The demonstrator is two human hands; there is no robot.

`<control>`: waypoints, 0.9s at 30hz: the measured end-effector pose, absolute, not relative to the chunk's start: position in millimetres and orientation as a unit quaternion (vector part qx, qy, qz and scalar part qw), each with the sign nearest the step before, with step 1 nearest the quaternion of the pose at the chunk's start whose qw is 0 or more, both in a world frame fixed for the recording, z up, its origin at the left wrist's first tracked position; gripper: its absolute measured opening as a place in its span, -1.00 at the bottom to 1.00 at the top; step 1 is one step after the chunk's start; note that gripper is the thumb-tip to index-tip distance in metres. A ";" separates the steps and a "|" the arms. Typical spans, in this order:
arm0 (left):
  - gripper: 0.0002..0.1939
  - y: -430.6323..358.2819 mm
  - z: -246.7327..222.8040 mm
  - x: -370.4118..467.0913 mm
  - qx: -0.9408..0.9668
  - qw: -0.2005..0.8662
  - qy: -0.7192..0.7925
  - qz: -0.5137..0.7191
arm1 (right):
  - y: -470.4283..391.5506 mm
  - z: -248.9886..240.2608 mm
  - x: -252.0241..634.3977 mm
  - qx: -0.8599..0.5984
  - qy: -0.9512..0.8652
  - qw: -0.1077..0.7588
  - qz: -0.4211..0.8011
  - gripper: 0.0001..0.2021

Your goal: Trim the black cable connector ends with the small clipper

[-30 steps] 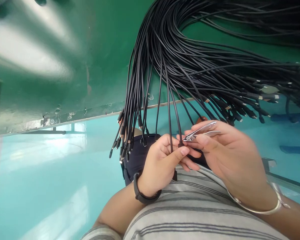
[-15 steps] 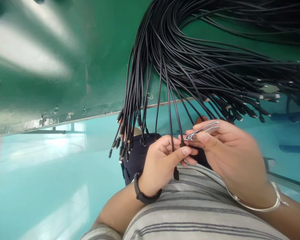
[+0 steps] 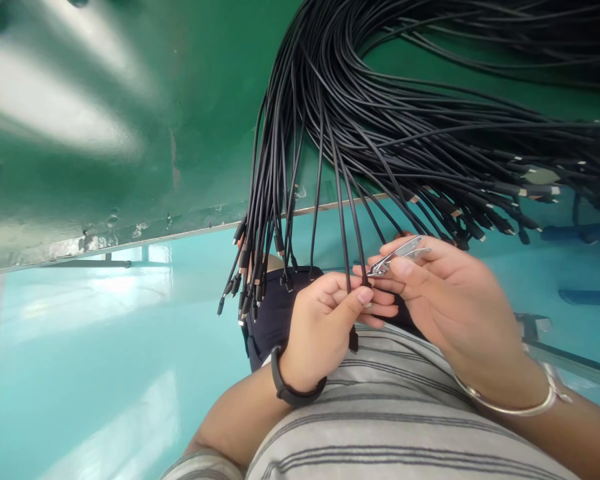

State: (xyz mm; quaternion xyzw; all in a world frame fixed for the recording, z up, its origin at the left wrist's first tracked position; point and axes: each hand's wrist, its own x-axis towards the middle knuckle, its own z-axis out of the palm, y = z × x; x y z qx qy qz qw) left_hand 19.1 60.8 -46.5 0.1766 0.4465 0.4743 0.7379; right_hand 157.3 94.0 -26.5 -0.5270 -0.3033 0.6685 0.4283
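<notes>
My left hand, with a black band on its wrist, pinches the end of a black cable between thumb and fingers. A second cable passes through the same hand, and its connector hangs below. In my right hand is a silver nail clipper, gripped between thumb and fingers. The clipper's jaws are at the cable just above its connector; whether they touch it I cannot tell. Both cables come down from a large black bundle.
The bundle lies on a green table and hangs over its edge, with several connector ends at the left and more at the right. A blue object stands at the right, above the pale blue floor.
My right hand and the clipper have shifted slightly left, and the clipper is tilted more steeply. The hanging connector sits a little higher, and my left thumb has moved slightly left and up.
</notes>
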 end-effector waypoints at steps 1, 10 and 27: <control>-0.77 61.0 -46.0 19.2 0.184 0.736 0.446 0.475 | 94.2 -26.0 157.5 -0.531 -0.303 0.425 0.668 -0.89; -0.79 61.0 -46.6 18.8 0.202 0.741 0.426 0.479 | 94.1 -26.6 158.4 -0.537 -0.317 0.420 0.659 -0.87; -0.77 61.7 -48.5 18.8 0.199 0.753 0.443 0.444 | 97.6 -25.5 162.8 -0.450 -0.304 0.439 0.716 -0.90</control>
